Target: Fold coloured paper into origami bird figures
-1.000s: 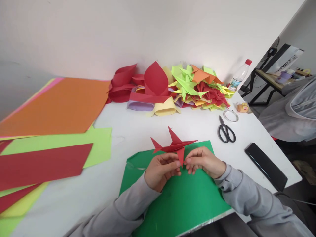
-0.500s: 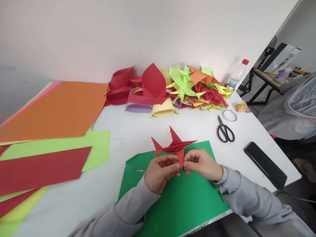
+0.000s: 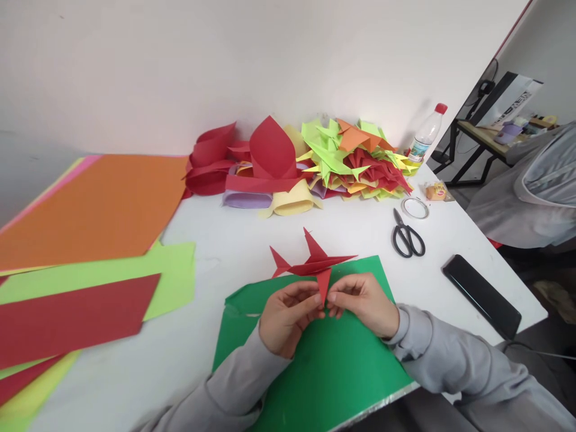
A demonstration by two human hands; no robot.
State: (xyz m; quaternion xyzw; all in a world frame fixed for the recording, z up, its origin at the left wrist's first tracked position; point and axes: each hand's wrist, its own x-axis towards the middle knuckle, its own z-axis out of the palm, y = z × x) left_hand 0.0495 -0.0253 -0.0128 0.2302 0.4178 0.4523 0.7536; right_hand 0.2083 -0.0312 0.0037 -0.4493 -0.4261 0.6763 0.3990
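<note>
A folded red paper airplane is held above the far edge of a green board. My left hand pinches the tip of its near wing between thumb and fingers. At the same wing tip, from the other side, my right hand is closed with thumb and fingertips pressed together. The airplane's nose points right, its tail left, and the far wing sticks up and away from me. Part of the near wing's tip is hidden by my fingers.
Large orange paper sheets and red strips lie at left. Paper crowns and a pile of folded paper shapes stand by the wall. Scissors, tape, a bottle and a phone are at right.
The view has shifted slightly, so most things sit a little further left. Both hands stay at the near wing of the airplane with almost the same grip.
</note>
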